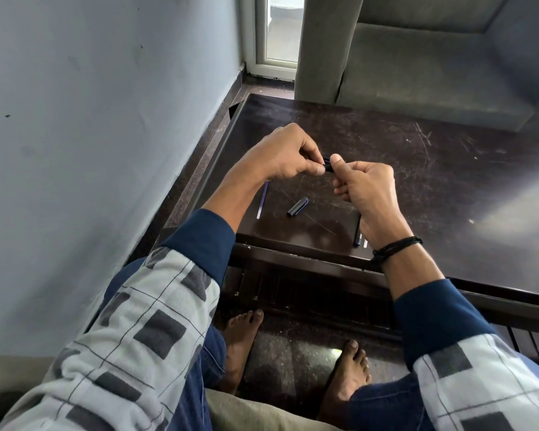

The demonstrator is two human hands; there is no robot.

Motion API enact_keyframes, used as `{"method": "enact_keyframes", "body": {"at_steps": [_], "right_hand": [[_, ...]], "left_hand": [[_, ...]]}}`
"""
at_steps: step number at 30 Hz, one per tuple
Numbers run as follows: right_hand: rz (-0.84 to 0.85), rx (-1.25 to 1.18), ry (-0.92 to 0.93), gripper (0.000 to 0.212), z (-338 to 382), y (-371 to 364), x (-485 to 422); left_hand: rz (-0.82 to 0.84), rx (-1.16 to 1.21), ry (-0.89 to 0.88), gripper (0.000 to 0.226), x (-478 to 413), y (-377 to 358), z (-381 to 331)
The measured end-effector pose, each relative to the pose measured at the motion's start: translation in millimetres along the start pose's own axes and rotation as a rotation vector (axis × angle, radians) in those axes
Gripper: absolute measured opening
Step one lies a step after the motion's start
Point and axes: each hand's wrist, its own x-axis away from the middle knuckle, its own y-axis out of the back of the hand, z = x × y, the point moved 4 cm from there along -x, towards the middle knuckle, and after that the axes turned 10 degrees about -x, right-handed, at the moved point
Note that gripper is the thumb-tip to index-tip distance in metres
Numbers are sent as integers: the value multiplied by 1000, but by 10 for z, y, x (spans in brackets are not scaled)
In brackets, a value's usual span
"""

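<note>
Holding the black pen piece (327, 159) up beyond the pen cap (298, 207), long axis lying hand to hand. Pinching 1 end with left hand (285, 154), the other with right hand (366, 185); refill (262, 200) left of the pen cap.

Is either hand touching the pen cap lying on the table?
No, the pen cap lies alone on the table while the left hand and right hand pinch a dark pen piece.

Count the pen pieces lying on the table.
3: thin refill at left, cap in the middle, dark barrel beside the right hand; others may be hidden.
</note>
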Motion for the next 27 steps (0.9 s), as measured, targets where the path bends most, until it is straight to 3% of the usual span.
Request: {"method": "enact_keyframes", "body": {"at_steps": [6, 14, 21, 27], "right_hand": [[-4, -12, -30, 39, -13, -4, -5], [52, -37, -11, 19, 5, -30, -3], [8, -23, -36, 34, 2, -7, 8], [24, -53, -49, 27, -22, -24, -5]], "left_hand": [[-4, -6, -1, 12, -12, -3, 11], [-11, -12, 4, 8, -8, 2, 7], [-9, 8, -12, 11, -6, -14, -26], [-17, -1, -5, 11, -8, -11, -20]]}}
